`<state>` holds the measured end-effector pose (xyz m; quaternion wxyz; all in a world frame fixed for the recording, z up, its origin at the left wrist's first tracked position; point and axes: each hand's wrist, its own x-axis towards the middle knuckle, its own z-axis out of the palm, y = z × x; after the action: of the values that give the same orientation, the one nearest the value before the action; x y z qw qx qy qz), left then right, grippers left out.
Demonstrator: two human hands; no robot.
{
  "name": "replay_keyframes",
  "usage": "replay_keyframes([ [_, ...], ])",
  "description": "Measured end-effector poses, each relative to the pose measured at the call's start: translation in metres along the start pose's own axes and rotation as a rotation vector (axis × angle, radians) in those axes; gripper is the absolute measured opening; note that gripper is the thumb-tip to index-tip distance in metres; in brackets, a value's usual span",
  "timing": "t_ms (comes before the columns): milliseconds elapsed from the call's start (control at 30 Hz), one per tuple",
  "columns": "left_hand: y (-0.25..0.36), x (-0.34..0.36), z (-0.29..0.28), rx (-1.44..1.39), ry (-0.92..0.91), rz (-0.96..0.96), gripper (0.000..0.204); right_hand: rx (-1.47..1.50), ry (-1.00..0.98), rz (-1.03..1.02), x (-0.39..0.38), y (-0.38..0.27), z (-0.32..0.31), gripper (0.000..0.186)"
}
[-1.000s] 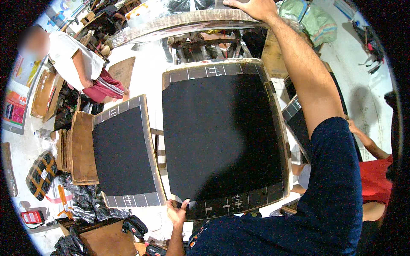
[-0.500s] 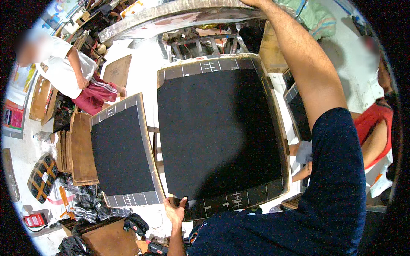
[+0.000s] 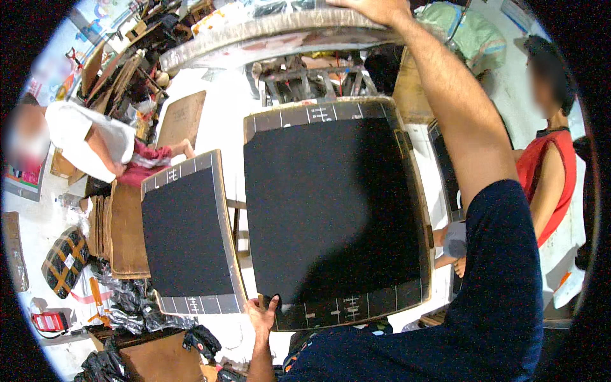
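At the top, my right hand (image 3: 375,9) lies over the upper edge of a long, raised, worn frame (image 3: 280,37), gripping it; its upper part is cut off. Below the frame lies a large board (image 3: 318,113) with white marked lines along its ends. A flat black fabric panel (image 3: 318,204) covers its middle, partly in shadow. My left hand (image 3: 260,315) is at the board's near left corner, thumb and fingers apart, with a dark patch at the thumb tip. Beside it is a smaller board (image 3: 203,304) bearing another black panel (image 3: 184,239).
A person (image 3: 89,137) in white bends at the left; another person (image 3: 547,165) in red is at the right. Brown boards (image 3: 127,229), black plastic bags (image 3: 137,302) and a taped black bundle (image 3: 63,262) lie left. A green sack (image 3: 468,32) is at the far right.
My right hand and the raised frame sit slightly differently, the hand further left. The person at left has bent lower; the person at right is more upright. The boards appear slightly shifted right.
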<state>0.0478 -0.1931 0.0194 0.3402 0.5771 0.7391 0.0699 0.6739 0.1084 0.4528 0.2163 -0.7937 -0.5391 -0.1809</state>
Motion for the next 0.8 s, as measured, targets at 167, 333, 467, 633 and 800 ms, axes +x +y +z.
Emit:
replay_keyframes([
  [167,0.099,0.056,-0.037,0.016,0.394,0.584,0.075,-0.108,0.106,-0.064,-0.032,0.005,0.029,0.089],
  [333,0.312,0.156,-0.101,-1.256,-0.186,0.479,0.072,0.060,0.413,-0.318,-0.124,0.019,0.081,0.067],
  [467,0.392,0.182,-0.093,-1.718,-0.163,0.033,0.073,-0.003,0.094,-0.131,-0.235,0.016,0.129,0.059],
  [633,0.326,0.202,-0.024,-1.662,-0.239,-0.324,0.082,0.109,-0.049,-0.138,-0.295,0.022,0.196,0.047],
  [800,0.265,0.223,0.026,-0.319,0.853,0.121,0.063,0.132,-0.379,-0.153,-0.287,0.041,0.234,0.048],
])
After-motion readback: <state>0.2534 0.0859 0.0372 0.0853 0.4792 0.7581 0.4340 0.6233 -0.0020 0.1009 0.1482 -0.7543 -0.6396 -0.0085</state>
